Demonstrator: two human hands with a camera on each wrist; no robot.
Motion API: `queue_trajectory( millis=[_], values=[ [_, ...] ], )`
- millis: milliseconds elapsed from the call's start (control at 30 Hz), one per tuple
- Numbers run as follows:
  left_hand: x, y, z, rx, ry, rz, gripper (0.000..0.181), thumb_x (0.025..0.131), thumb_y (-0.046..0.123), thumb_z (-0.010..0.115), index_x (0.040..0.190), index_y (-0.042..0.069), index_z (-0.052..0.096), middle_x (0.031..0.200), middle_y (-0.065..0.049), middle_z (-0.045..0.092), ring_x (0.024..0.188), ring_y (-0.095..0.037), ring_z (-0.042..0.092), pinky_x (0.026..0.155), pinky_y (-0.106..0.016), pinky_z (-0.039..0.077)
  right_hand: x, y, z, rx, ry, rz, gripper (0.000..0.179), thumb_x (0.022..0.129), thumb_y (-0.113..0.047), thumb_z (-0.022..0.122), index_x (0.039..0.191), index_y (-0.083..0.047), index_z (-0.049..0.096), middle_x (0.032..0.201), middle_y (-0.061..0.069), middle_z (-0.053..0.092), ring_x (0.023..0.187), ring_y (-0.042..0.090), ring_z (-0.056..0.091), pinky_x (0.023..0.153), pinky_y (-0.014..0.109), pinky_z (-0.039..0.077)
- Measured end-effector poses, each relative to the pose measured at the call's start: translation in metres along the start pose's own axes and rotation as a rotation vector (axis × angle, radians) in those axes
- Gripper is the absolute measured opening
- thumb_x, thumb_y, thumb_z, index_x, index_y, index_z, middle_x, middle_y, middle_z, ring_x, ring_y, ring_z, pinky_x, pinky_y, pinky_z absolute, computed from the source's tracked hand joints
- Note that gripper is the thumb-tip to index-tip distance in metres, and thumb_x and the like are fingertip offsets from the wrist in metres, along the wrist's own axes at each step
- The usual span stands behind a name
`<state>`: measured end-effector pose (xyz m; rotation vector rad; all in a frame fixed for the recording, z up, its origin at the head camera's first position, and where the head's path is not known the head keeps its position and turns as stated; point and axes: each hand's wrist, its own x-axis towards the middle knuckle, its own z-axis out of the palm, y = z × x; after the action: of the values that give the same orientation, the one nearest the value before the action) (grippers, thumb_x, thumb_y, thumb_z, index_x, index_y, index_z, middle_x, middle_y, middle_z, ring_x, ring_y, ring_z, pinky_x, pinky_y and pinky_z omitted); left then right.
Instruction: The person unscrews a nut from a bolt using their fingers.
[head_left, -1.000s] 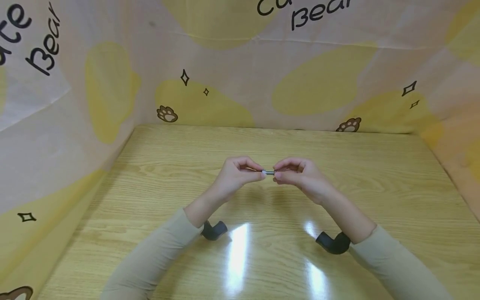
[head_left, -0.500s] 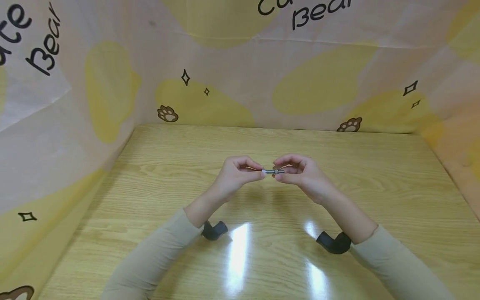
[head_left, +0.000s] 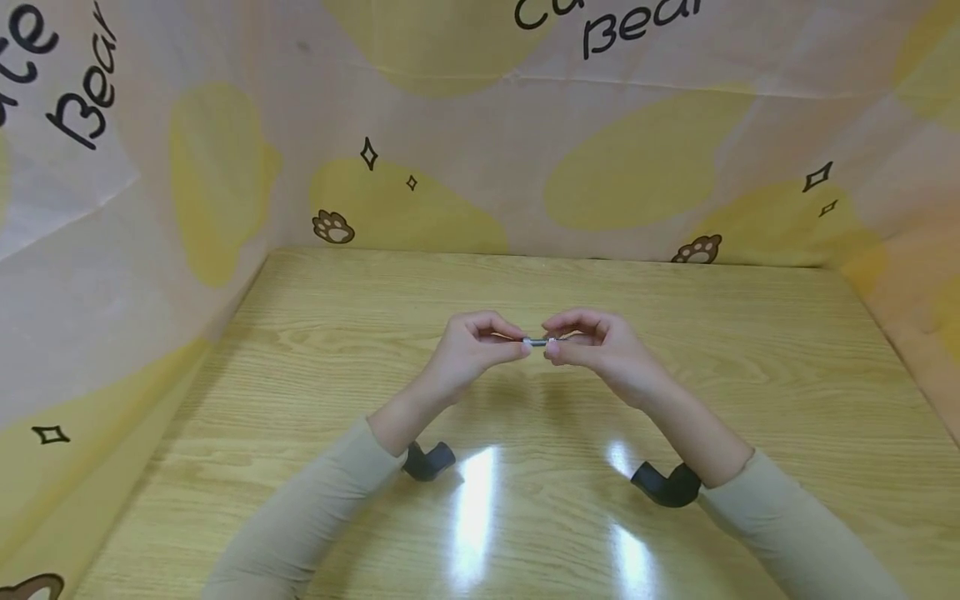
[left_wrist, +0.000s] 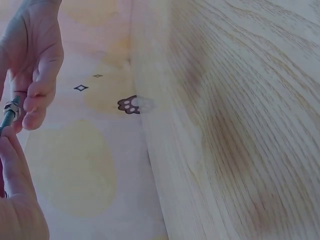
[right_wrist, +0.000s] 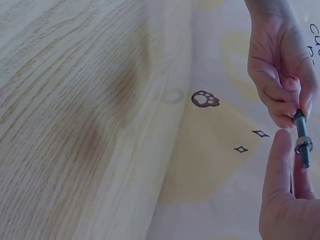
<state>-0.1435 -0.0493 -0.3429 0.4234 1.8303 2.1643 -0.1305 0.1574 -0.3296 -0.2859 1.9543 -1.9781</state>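
Observation:
A metal bolt is held level in the air between both hands, above the table. My left hand pinches its head end between thumb and fingertips, mostly covering the head. Partway along the threaded shank sits a nut, with threads showing beyond it in the right wrist view. Around the nut are the thumb and fingertips of my right hand, the thumb against its near side in the head view. At the left edge of the left wrist view, the nut lies beside the right fingers.
Under the hands stretches a wood-grain table. Printed cloth with yellow patches and paw prints walls in the back and sides. A black curved piece is at the left wrist, and a similar black piece at the right.
Half a second ago the right fingers were spread off the nut, with the bolt's end showing; now they close around it again. The left hand has kept its pinch on the bolt.

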Motion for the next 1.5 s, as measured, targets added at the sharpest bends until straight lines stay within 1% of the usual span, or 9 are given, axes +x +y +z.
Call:
queue_trajectory(
  millis=[300, 433, 600, 733, 867, 967, 1067, 1200, 1500],
  values=[
    [-0.0037, 0.0003, -0.0020, 0.005, -0.005, -0.007, 0.011, 0.077, -0.011, 0.067, 0.084, -0.002, 0.066, 0.087, -0.009, 0.065, 0.076, -0.016, 0.065, 0.079, -0.032, 0.054, 0.0011, -0.0011, 0.0015, 0.013, -0.002, 0.018, 0.015, 0.083, 0.001, 0.066, 0.097, -0.003, 0.063, 0.091, 0.004, 0.065, 0.080, 0.014, 0.064, 0.079, 0.029, 0.053],
    [-0.0051, -0.0003, -0.0036, 0.007, 0.003, 0.000, 0.011, 0.077, -0.011, 0.067, 0.084, -0.003, 0.066, 0.087, -0.009, 0.065, 0.076, -0.016, 0.065, 0.078, -0.032, 0.054, 0.0013, -0.0026, 0.0034, 0.021, -0.005, 0.037, 0.020, 0.088, -0.004, 0.063, 0.105, 0.004, 0.057, 0.091, 0.006, 0.064, 0.079, 0.016, 0.064, 0.077, 0.030, 0.054],
    [-0.0033, -0.0003, -0.0026, -0.002, -0.003, 0.006, 0.011, 0.077, -0.011, 0.067, 0.084, -0.002, 0.066, 0.086, -0.008, 0.066, 0.076, -0.016, 0.065, 0.078, -0.032, 0.054, 0.0006, -0.0038, 0.0020, 0.041, 0.005, 0.048, 0.009, 0.089, -0.003, 0.060, 0.097, 0.002, 0.062, 0.084, 0.005, 0.065, 0.075, 0.014, 0.064, 0.075, 0.029, 0.055],
    [-0.0026, -0.0005, -0.0020, -0.014, -0.003, 0.011, 0.013, 0.077, -0.012, 0.067, 0.082, 0.000, 0.067, 0.084, -0.006, 0.066, 0.074, -0.016, 0.065, 0.077, -0.030, 0.054, -0.0008, -0.0047, 0.0003, 0.028, 0.009, 0.023, 0.019, 0.083, 0.003, 0.065, 0.100, -0.005, 0.062, 0.095, 0.005, 0.063, 0.081, 0.014, 0.063, 0.079, 0.028, 0.053],
    [-0.0028, -0.0011, -0.0015, -0.012, 0.007, 0.001, 0.014, 0.076, -0.011, 0.067, 0.081, 0.002, 0.067, 0.083, -0.005, 0.066, 0.074, -0.015, 0.065, 0.076, -0.030, 0.054, -0.0013, -0.0043, 0.0005, 0.002, 0.003, 0.022, 0.022, 0.088, -0.007, 0.063, 0.109, 0.000, 0.056, 0.099, 0.009, 0.059, 0.081, 0.016, 0.064, 0.079, 0.031, 0.054],
    [-0.0030, -0.0021, -0.0011, -0.009, 0.005, -0.007, 0.013, 0.077, -0.011, 0.067, 0.081, 0.001, 0.067, 0.084, -0.005, 0.066, 0.074, -0.015, 0.065, 0.077, -0.030, 0.054, -0.0012, -0.0020, 0.0001, -0.007, -0.006, 0.025, 0.018, 0.092, -0.013, 0.060, 0.103, 0.001, 0.057, 0.090, 0.009, 0.062, 0.075, 0.016, 0.064, 0.074, 0.031, 0.055],
    [-0.0034, -0.0027, -0.0010, -0.008, 0.001, -0.012, 0.012, 0.077, -0.011, 0.067, 0.081, 0.000, 0.067, 0.084, -0.005, 0.066, 0.074, -0.015, 0.064, 0.076, -0.030, 0.054, -0.0010, 0.0011, -0.0014, 0.014, -0.029, 0.000, 0.004, 0.089, -0.006, 0.062, 0.093, -0.004, 0.061, 0.084, 0.006, 0.064, 0.073, 0.014, 0.064, 0.074, 0.030, 0.055],
    [-0.0036, -0.0025, -0.0010, -0.017, -0.007, -0.005, 0.013, 0.077, -0.011, 0.067, 0.081, 0.001, 0.067, 0.084, -0.005, 0.066, 0.075, -0.016, 0.064, 0.076, -0.029, 0.054, -0.0009, 0.0026, -0.0032, 0.039, -0.057, -0.052, 0.017, 0.084, 0.005, 0.063, 0.093, -0.010, 0.061, 0.090, 0.003, 0.061, 0.079, 0.013, 0.063, 0.077, 0.028, 0.053],
    [-0.0031, 0.0017, -0.0014, -0.019, -0.020, 0.009, 0.014, 0.077, -0.011, 0.067, 0.081, 0.002, 0.067, 0.085, -0.007, 0.066, 0.074, -0.015, 0.064, 0.077, -0.030, 0.054, -0.0010, -0.0038, 0.0006, -0.014, -0.007, -0.016, 0.010, 0.090, -0.008, 0.060, 0.096, 0.001, 0.059, 0.083, 0.006, 0.064, 0.073, 0.015, 0.064, 0.073, 0.031, 0.055]
  ],
)
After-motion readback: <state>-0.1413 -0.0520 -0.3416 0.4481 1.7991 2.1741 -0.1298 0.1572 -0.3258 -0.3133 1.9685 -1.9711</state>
